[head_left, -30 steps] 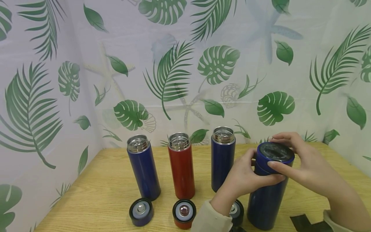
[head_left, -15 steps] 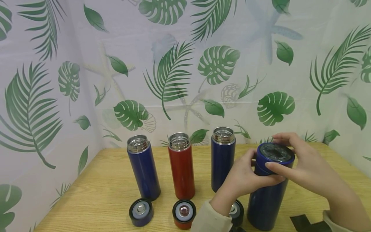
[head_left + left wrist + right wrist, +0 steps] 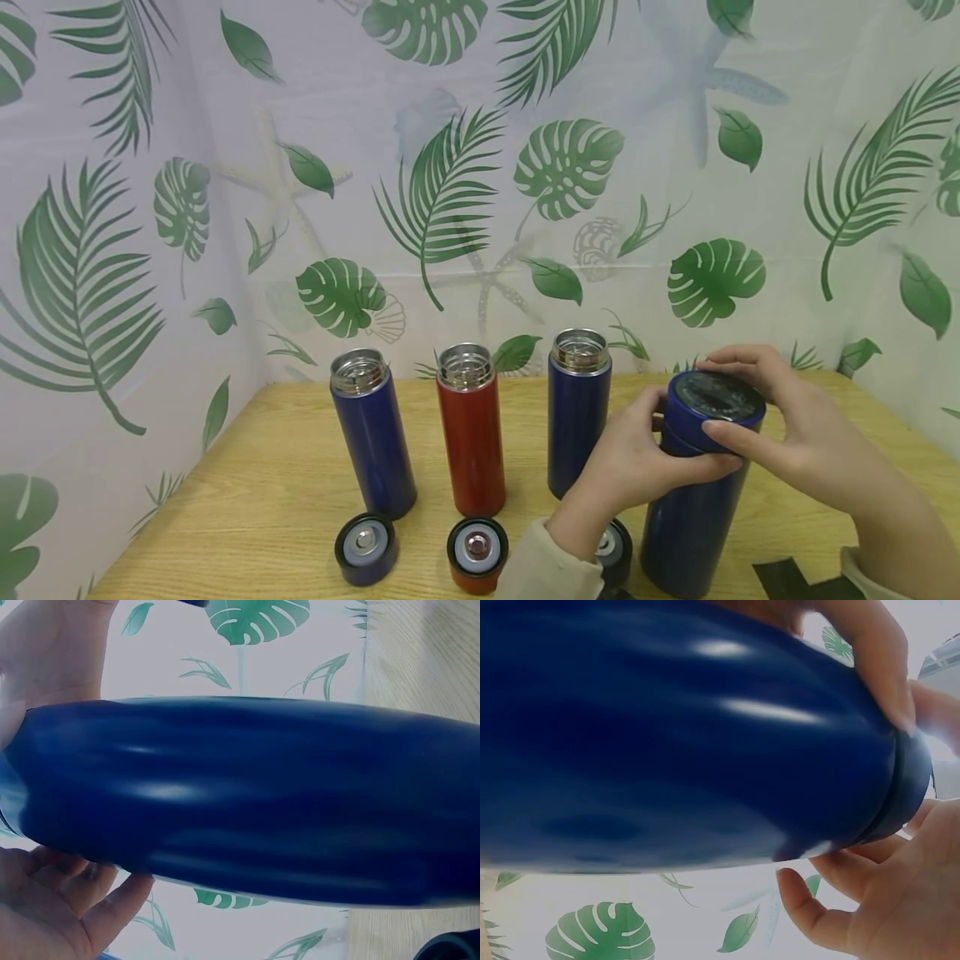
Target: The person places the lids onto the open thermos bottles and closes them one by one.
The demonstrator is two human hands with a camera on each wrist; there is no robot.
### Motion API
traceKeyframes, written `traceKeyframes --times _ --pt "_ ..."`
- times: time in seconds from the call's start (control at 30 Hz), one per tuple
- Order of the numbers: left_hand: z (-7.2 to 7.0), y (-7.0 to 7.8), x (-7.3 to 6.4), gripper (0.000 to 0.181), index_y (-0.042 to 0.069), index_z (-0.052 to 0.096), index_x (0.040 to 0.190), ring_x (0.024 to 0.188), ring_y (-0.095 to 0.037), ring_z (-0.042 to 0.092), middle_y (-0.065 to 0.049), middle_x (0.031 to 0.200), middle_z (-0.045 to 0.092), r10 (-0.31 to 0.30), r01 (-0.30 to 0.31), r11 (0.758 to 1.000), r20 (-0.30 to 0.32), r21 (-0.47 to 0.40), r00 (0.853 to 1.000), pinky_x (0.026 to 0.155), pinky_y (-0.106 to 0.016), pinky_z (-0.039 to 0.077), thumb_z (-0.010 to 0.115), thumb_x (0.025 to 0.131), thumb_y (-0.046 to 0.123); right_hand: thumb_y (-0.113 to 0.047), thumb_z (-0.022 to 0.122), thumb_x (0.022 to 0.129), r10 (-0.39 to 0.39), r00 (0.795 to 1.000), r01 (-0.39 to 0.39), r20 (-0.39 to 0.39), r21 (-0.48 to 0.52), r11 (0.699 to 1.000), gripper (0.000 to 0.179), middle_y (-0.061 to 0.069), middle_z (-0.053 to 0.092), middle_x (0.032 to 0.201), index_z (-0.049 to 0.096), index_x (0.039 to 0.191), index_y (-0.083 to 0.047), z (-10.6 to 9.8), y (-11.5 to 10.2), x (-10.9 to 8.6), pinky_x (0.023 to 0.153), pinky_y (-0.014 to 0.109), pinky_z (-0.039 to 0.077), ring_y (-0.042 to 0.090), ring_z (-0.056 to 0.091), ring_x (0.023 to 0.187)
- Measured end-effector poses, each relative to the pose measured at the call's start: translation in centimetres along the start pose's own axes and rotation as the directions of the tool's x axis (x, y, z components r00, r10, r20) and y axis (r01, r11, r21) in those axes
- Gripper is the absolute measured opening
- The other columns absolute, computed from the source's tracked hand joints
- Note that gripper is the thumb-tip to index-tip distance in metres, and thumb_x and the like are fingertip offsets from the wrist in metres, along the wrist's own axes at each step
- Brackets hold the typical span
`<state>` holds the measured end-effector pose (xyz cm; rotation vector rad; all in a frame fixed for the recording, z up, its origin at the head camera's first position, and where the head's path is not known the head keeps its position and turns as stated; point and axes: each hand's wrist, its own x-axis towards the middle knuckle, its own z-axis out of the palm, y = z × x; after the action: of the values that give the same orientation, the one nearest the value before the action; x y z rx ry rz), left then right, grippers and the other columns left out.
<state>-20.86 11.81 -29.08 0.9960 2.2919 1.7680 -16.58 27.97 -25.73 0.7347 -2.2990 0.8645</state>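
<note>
A blue thermos bottle (image 3: 690, 525) stands upright at the right of the table, its blue lid (image 3: 716, 400) with a dark round top sitting on its mouth. My left hand (image 3: 633, 458) grips the bottle's upper body just below the lid, thumb across the front. The right hand (image 3: 795, 433) holds the lid from the right, thumb in front and fingers behind. In the left wrist view the blue bottle (image 3: 247, 802) fills the middle. The right wrist view shows the lid (image 3: 907, 780) against the bottle's body, with a thin dark seam between them.
Left of my hands stand three uncapped bottles: blue (image 3: 375, 450), red (image 3: 472, 450) and blue (image 3: 577, 425). Before them lie upturned lids, blue (image 3: 366, 550), red (image 3: 477, 554) and a partly hidden dark one (image 3: 615, 554). Black straps (image 3: 802, 579) lie near my right sleeve.
My right thumb shifts slightly along the lid's front edge, and the marks on the lid's top turn a little. The bottle stays in place, with the left hand still around it.
</note>
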Motion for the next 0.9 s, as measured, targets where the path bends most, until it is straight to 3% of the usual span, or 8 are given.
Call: traceKeyframes --times 0.2,0.43,0.67,0.9 --pt "0.1 0.1 0.0 0.05 0.023 0.05 0.108 0.089 -0.001 0.052 0.017 0.096 0.052 -0.004 0.004 1.0 -0.012 0.005 1.0 0.067 -0.02 0.044 0.077 0.067 0.026 -0.003 0.074 0.068 0.068 0.997 -0.07 -0.031 -0.056 0.996 0.059 0.005 0.052 0.107 0.042 0.117 -0.007 0.1 -0.1 0.0 0.078 0.006 0.028 -0.007 0.043 0.096" --pt "0.1 0.1 0.1 0.05 0.022 0.051 0.108 0.088 -0.001 0.052 0.017 0.095 0.052 -0.002 0.002 1.0 -0.012 0.0 1.0 0.067 -0.019 0.044 0.078 0.066 0.025 -0.014 0.077 0.067 0.189 0.981 -0.193 -0.04 -0.128 0.973 0.059 0.016 0.052 0.105 0.043 0.113 -0.005 0.1 -0.8 0.1 0.067 0.017 0.037 0.037 0.053 0.086" --pt "0.1 0.0 0.1 0.049 0.02 0.051 0.107 0.09 -0.001 0.051 0.016 0.096 0.053 0.0 0.0 1.0 -0.011 0.023 1.0 0.069 -0.019 0.044 0.077 0.067 0.026 -0.02 0.08 0.063 0.195 0.976 -0.211 -0.094 -0.197 0.957 0.052 0.01 0.054 0.09 0.047 0.1 -0.003 0.2 -1.6 0.4 0.058 0.021 0.04 0.033 0.054 0.08" --pt "0.0 0.0 0.1 0.048 0.02 0.051 0.107 0.09 -0.001 0.051 0.016 0.097 0.053 -0.004 0.004 1.0 -0.002 0.027 1.0 0.069 -0.019 0.044 0.077 0.068 0.026 -0.023 0.08 0.063 0.17 0.98 -0.191 -0.105 -0.251 0.949 0.054 0.012 0.053 0.092 0.048 0.1 -0.002 0.3 -1.6 0.5 0.059 0.02 0.04 0.029 0.053 0.079"
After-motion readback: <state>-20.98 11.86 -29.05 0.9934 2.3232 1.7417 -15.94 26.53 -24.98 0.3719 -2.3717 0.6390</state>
